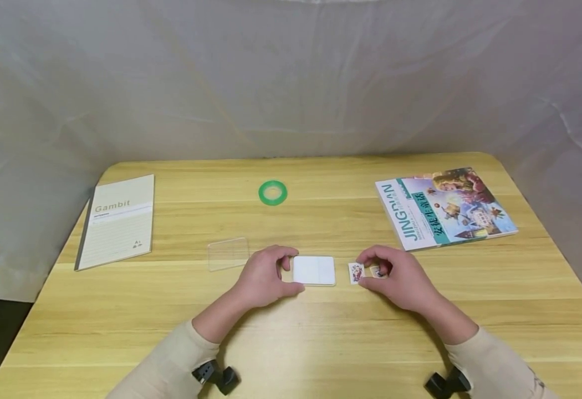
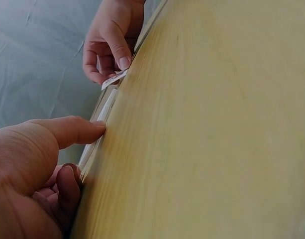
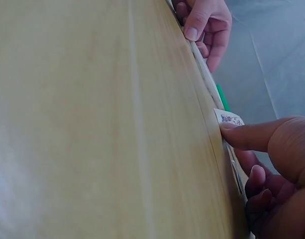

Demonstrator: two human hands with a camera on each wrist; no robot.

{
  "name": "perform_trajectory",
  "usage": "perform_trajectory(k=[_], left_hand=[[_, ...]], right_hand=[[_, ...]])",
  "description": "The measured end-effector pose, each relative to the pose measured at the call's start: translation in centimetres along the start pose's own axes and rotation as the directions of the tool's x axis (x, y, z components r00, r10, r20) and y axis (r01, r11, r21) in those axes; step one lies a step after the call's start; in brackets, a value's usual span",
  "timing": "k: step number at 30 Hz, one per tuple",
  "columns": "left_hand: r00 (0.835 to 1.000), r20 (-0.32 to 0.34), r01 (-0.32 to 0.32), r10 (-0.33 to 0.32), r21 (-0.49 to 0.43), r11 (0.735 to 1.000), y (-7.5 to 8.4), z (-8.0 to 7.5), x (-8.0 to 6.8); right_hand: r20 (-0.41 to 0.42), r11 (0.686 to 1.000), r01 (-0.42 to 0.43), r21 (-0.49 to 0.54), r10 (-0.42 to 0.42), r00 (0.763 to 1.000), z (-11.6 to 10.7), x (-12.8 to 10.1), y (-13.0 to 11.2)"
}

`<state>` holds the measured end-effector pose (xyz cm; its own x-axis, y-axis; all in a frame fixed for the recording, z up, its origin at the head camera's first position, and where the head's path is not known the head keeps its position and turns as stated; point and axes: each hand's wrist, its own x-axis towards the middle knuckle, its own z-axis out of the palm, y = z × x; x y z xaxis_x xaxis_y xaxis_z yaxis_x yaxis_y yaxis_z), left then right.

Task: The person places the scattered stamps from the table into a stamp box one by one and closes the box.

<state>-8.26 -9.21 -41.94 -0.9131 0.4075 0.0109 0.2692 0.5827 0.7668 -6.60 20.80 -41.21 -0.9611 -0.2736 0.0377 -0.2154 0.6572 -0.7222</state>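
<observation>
1. Left hand [image 1: 263, 277]: clasped on the left edge of a white card case [image 1: 314, 270], thumb at the near edge and fingers curled over the far edge; case flat on the counter [image 1: 291, 343], near the middle.
2. Right hand [image 1: 401, 280]: pinched on small picture stickers [image 1: 356, 272] (one printed piece showing beside the fingertips, a second partly hidden under them); stickers low on the counter, just right of the card case, not touching it.
3. Left-wrist view: thumb [image 2: 75, 130] pressed to the case's edge; the other hand [image 2: 110, 40] seen beyond, with a sticker [image 2: 114, 79] under its fingertips.
4. Right-wrist view: thumb tip [image 3: 237, 133] laid against the printed sticker [image 3: 229, 118] at the counter's surface.
5. Clear plastic sheet [image 1: 228, 253]: flat, just left of the left hand, slightly farther back.
6. Green tape roll [image 1: 272, 192]: flat, behind the case, well apart from both hands.
7. Notebook marked "Gambit" [image 1: 118, 226]: closed, at the left side of the counter.
8. Illustrated book [image 1: 445, 208]: closed, at the right side, behind the right hand.
9. Pale cloth backdrop [image 1: 291, 77]: hung behind and around the counter.
</observation>
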Motion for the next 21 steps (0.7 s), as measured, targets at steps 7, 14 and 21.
perform_trajectory(k=[7,14,21], left_hand=[[1.0,-0.011,0.001,-0.002,-0.017,1.0,-0.17,0.15,0.02],[1.0,-0.013,0.023,-0.024,-0.088,0.996,-0.03,0.09,0.01],[0.999,-0.01,0.034,-0.035,-0.092,0.995,0.0,0.07,0.03]], right_hand=[[-0.042,1.0,0.008,0.021,-0.007,0.999,0.13,-0.14,0.04],[-0.067,0.998,-0.001,0.067,0.005,0.998,0.16,-0.1,0.13],[-0.084,0.991,0.01,0.134,0.001,0.996,0.23,0.06,0.19]])
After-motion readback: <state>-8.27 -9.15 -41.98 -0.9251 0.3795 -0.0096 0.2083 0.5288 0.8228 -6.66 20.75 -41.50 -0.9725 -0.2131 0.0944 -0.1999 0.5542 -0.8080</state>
